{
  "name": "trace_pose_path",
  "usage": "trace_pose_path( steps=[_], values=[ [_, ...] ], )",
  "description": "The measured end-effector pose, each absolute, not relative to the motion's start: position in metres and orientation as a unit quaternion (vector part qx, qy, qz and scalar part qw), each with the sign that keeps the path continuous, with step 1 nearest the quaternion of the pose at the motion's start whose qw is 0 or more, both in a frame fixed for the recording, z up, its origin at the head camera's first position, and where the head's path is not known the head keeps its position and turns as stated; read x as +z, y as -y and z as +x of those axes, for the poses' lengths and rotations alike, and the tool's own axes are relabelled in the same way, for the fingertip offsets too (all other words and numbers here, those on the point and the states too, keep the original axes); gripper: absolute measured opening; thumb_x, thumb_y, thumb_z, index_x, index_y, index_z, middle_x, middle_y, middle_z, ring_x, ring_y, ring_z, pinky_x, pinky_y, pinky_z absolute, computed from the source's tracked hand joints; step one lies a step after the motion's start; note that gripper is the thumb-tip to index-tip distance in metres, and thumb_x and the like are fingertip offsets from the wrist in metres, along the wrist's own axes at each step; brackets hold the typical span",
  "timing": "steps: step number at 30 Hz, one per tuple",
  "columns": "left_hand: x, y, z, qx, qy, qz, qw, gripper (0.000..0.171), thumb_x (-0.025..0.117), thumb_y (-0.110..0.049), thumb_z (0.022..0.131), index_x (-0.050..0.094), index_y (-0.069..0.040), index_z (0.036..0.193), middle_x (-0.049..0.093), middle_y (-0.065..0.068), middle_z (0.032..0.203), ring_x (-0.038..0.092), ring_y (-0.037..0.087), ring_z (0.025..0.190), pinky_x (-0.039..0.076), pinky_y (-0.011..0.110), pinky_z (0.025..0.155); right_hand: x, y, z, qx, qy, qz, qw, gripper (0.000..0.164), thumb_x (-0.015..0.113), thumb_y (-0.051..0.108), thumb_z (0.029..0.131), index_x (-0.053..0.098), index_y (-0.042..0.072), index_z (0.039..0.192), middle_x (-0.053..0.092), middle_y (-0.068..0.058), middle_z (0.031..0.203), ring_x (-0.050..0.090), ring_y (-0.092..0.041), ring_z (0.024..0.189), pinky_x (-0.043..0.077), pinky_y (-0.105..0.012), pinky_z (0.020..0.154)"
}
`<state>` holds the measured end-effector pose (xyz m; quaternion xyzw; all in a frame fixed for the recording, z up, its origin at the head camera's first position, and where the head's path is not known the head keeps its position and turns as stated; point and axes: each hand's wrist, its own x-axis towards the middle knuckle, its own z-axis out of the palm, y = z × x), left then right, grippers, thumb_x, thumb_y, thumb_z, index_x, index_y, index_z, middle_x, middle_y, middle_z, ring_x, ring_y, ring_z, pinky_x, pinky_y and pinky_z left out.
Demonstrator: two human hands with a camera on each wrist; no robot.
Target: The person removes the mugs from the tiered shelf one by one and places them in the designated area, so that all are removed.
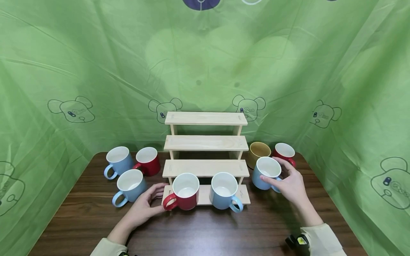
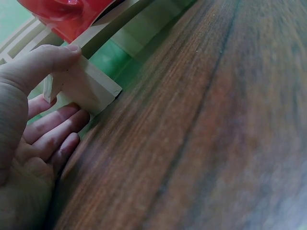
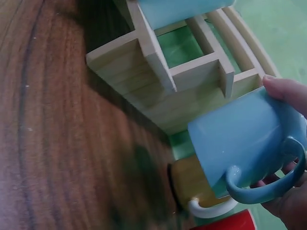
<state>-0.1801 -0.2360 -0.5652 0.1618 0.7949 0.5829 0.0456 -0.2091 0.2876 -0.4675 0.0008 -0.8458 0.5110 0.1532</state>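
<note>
In the head view my left hand holds the left end of the lowest step of a wooden stepped shelf. The left wrist view has its thumb on the board's edge and the other fingers beside the end panel. A red mug stands on that step close by, with a light blue mug to its right. On the right side my right hand grips another light blue mug by its body, thumb and fingers on opposite sides. This mug is tilted in the right wrist view.
A yellow mug and a red mug stand behind the right hand. Left of the shelf are two light blue mugs, one at the back and one nearer, plus a red mug. A green curtain surrounds the dark wooden table.
</note>
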Motion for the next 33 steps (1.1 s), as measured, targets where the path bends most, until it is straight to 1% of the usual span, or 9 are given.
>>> trace_pose_path(
  steps=[5,10,13,17,24,29,33],
  values=[
    [-0.564,0.235,-0.18,0.583,-0.797,0.153,0.05,0.071,0.092,-0.018,0.091,0.056,-0.012,0.152,0.07,0.009,0.143,0.067,0.019,0.129,0.052,0.024,0.109,-0.477,-0.29,-0.209,0.507,0.849,-0.006,0.148,0.084,0.104,0.016,0.075,0.065,0.011,0.149,0.073,-0.016,0.132,0.068,-0.003,0.103,0.052,-0.012,0.087],
    [-0.562,0.235,-0.18,0.583,-0.795,0.16,0.046,0.07,0.091,-0.018,0.092,0.056,-0.011,0.152,0.069,0.01,0.143,0.067,0.024,0.129,0.052,0.025,0.109,-0.485,-0.292,-0.209,0.508,0.85,-0.017,0.14,0.084,0.104,0.018,0.075,0.066,0.013,0.15,0.074,-0.016,0.134,0.068,-0.001,0.104,0.052,-0.011,0.087],
    [-0.562,0.235,-0.179,0.585,-0.793,0.164,0.044,0.069,0.091,-0.018,0.092,0.056,-0.01,0.152,0.069,0.01,0.142,0.067,0.026,0.13,0.052,0.026,0.109,-0.49,-0.293,-0.209,0.503,0.854,-0.024,0.134,0.085,0.104,0.019,0.076,0.064,0.011,0.151,0.074,-0.018,0.134,0.068,-0.004,0.103,0.052,-0.011,0.085],
    [-0.563,0.236,-0.179,0.586,-0.792,0.167,0.042,0.069,0.09,-0.017,0.093,0.056,-0.01,0.152,0.069,0.01,0.143,0.067,0.026,0.13,0.052,0.026,0.11,-0.495,-0.294,-0.21,0.498,0.857,-0.032,0.128,0.086,0.104,0.022,0.076,0.063,0.011,0.151,0.073,-0.02,0.133,0.068,-0.009,0.103,0.052,-0.012,0.083],
    [-0.564,0.235,-0.179,0.587,-0.793,0.153,0.051,0.071,0.092,-0.018,0.091,0.056,-0.012,0.152,0.07,0.008,0.143,0.067,0.022,0.13,0.052,0.025,0.11,-0.496,-0.294,-0.209,0.499,0.857,-0.042,0.124,0.084,0.104,0.022,0.077,0.064,0.01,0.149,0.074,-0.019,0.132,0.068,-0.008,0.103,0.052,-0.013,0.084],
    [-0.564,0.235,-0.179,0.585,-0.793,0.161,0.045,0.07,0.091,-0.017,0.091,0.056,-0.011,0.152,0.07,0.009,0.142,0.067,0.026,0.13,0.052,0.026,0.11,-0.497,-0.293,-0.209,0.494,0.86,-0.048,0.123,0.084,0.104,0.023,0.076,0.064,0.009,0.149,0.073,-0.019,0.135,0.068,-0.008,0.105,0.051,-0.012,0.085],
    [-0.564,0.235,-0.179,0.581,-0.796,0.165,0.042,0.069,0.091,-0.018,0.092,0.056,-0.011,0.152,0.069,0.009,0.142,0.067,0.026,0.13,0.052,0.026,0.11,-0.499,-0.294,-0.21,0.487,0.863,-0.052,0.122,0.086,0.104,0.025,0.076,0.064,0.009,0.15,0.072,-0.019,0.138,0.067,-0.013,0.109,0.05,-0.013,0.085]
  ],
)
